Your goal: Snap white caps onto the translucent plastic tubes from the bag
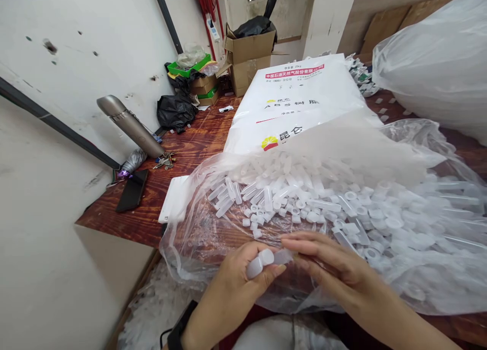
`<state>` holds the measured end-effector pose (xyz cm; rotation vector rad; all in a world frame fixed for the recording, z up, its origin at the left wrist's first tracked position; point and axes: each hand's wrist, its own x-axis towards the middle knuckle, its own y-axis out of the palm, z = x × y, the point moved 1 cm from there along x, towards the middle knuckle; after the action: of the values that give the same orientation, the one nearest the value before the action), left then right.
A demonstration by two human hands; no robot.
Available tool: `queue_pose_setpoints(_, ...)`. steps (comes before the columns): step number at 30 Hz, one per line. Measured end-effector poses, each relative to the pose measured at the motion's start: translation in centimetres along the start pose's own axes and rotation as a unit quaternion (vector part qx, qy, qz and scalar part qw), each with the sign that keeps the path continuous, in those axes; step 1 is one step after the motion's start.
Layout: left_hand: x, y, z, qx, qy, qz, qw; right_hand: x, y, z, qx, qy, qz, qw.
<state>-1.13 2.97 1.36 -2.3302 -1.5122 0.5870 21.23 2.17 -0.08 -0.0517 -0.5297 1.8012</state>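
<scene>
My left hand point(239, 284) is closed around several frosted white plastic tubes point(255, 267), their rounded ends showing above the thumb. One more plastic tube point(282, 257) points from it toward my right hand point(335, 269). My right fingers are nearly straight and close around the far end of that tube, partly hiding it. Just beyond both hands, a clear plastic bag point(198, 243) lies spread over the table, with a heap of similar tubes point(268, 198) and small white ring-shaped caps point(297, 219) on it.
A white printed sack point(243, 121) lies behind the heap. To the left are a black phone point(132, 190), keys point(165, 161), a metal flask point(131, 127) and a white flat object point(173, 198). Cardboard boxes point(249, 50) stand at the back; a large full bag point(437, 61) bulges at right.
</scene>
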Motion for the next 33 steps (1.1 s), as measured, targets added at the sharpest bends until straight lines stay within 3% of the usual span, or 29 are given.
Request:
queue_pose_setpoints(2,-0.1,0.1,0.1,0.017,0.022,0.003,1.000,-0.5,-0.2,0.2,-0.030,-0.051,0.011,0.998)
queue_pose_setpoints(4,-0.3,0.3,0.5,0.050,0.088,-0.010,0.995,-0.8,-0.3,0.4,-0.052,-0.068,0.030,0.996)
queue_pose_setpoints(7,-0.4,0.6,1.0,0.135,0.232,-0.072,0.961,-1.0,-0.3,0.4,-0.075,-0.042,0.038,0.996)
queue_pose_setpoints(9,-0.5,0.7,1.2,0.179,0.284,-0.102,0.937,-1.0,-0.2,0.4,-0.084,-0.038,0.039,0.995)
queue_pose_setpoints(18,-0.9,0.0,0.9,0.172,0.296,-0.077,0.936,-1.5,-0.7,1.5,-0.113,-0.119,0.043,0.986)
queue_pose_setpoints(26,-1.2,-0.5,0.4,0.134,0.231,-0.055,0.962,-1.5,-1.2,2.1,-0.109,-0.089,0.016,0.990)
queue_pose_setpoints(33,-1.3,-0.1,0.4,0.212,0.318,-0.092,0.920,-1.4,-0.2,2.6,-0.147,-0.129,0.009,0.981)
